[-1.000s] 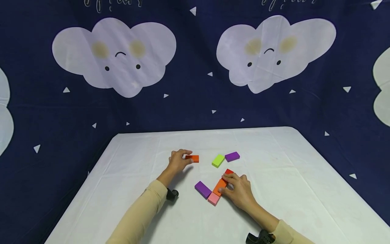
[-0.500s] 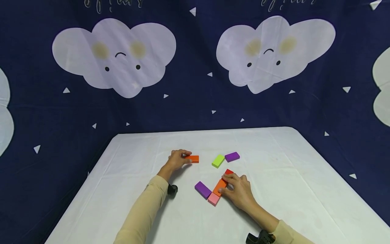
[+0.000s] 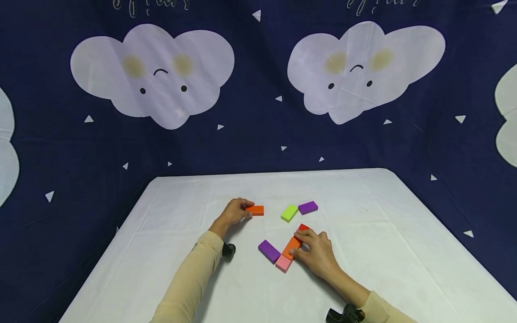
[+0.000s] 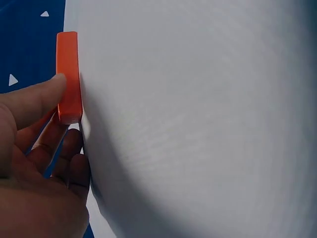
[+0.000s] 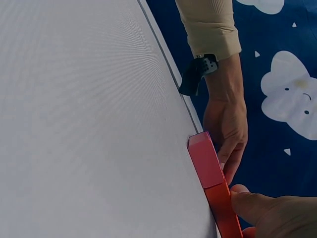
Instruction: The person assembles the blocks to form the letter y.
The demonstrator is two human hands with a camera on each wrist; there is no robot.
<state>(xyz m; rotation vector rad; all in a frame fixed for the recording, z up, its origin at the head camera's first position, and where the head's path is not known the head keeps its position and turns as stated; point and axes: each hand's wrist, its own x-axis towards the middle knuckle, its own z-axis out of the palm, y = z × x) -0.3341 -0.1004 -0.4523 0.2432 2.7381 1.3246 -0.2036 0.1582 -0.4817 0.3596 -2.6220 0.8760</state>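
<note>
Left hand [image 3: 235,212] has drawn back slightly along the first orange block [image 3: 257,211] since the earlier frame. Head view: we see the right hand [image 3: 319,255] grasping the second orange block [image 3: 290,249] between the red block [image 3: 303,227] and pink block [image 3: 283,263] on the tabletop [image 3: 383,251]. Left wrist view: fingers pinch the first orange block. Right wrist view: thumb bears on the second. We judge this a positioning step; the next move calls for steady grips.

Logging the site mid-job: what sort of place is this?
Likely an indoor tabletop workspace, perhaps staged for recording: a white table, a navy cloud-print backdrop behind it, and small coloured blocks.
</note>
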